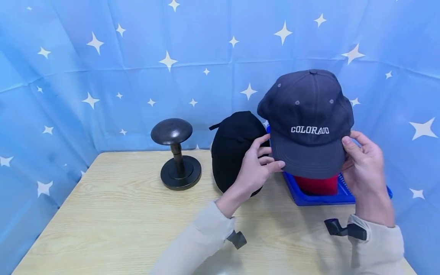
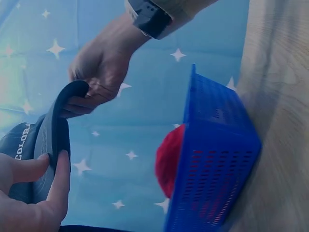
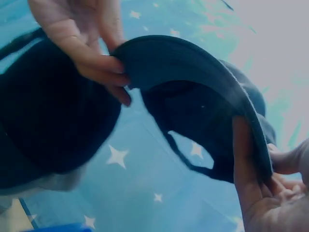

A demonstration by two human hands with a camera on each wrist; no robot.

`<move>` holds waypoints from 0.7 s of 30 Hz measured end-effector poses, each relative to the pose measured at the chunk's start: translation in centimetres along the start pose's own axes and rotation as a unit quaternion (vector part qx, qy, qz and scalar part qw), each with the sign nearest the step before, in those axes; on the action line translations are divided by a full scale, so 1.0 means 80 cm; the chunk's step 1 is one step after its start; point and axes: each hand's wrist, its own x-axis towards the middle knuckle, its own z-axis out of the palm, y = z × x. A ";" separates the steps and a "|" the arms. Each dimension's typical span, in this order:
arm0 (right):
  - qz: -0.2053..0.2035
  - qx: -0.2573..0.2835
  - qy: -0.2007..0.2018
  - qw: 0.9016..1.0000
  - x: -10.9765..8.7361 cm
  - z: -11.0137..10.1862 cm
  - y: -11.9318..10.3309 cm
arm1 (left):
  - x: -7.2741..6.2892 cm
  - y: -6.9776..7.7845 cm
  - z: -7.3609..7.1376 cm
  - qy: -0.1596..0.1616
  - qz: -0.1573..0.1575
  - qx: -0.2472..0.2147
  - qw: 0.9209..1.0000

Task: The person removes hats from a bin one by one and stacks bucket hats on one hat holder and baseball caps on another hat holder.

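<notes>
A dark navy baseball cap (image 1: 309,110) with white COLORADO lettering is held up in front of me, its brim toward me. My left hand (image 1: 256,168) pinches one side of the brim, thumb on top and fingers beneath. On the other side, my right hand (image 1: 366,173) grips the brim's edge near the crown. From below, in the right wrist view, the underside of the brim (image 3: 164,63) and the strap opening at the back show. Under the cap stands a blue plastic basket (image 1: 302,200) with a red cloth item (image 1: 317,186) in it, partly hidden.
Left of the basket a black cap (image 1: 228,152) sits on a rounded form, partly behind my left hand. Further left stands a dark stand (image 1: 177,152) with a domed top and round base. A light wood table (image 1: 113,217) bears them, before a blue star-patterned curtain (image 1: 206,34).
</notes>
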 end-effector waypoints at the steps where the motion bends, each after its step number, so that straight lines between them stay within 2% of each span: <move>1: -0.004 -0.021 0.002 1.000 -0.001 0.005 0.003 | -0.003 0.003 -0.005 0.003 0.011 0.005 1.000; 4: -0.014 -0.134 -0.001 0.991 -0.003 0.021 0.011 | -0.011 0.010 -0.021 0.017 0.036 0.016 0.999; 8: -0.015 -0.278 -0.032 0.960 -0.004 0.037 0.022 | -0.018 0.015 -0.047 0.027 0.036 0.016 0.999; 10: -0.007 -0.308 -0.064 0.949 -0.004 0.044 0.027 | -0.021 0.017 -0.060 0.028 0.034 0.007 0.999; 14: 0.015 -0.323 -0.117 0.939 -0.007 0.055 0.046 | -0.031 0.018 -0.090 0.031 0.032 0.005 0.999; 15: 0.023 -0.337 -0.125 0.933 -0.008 0.057 0.051 | -0.034 0.017 -0.097 0.036 0.029 0.006 0.999; 19: 0.055 -0.382 -0.142 0.912 -0.010 0.065 0.076 | -0.044 0.008 -0.121 0.059 0.017 0.011 0.998; 20: 0.062 -0.388 -0.139 0.909 -0.010 0.067 0.082 | -0.045 0.006 -0.126 0.065 0.014 0.014 0.998; 21: 0.071 -0.384 -0.132 0.911 -0.010 0.068 0.088 | -0.047 0.004 -0.130 0.071 0.013 0.014 0.997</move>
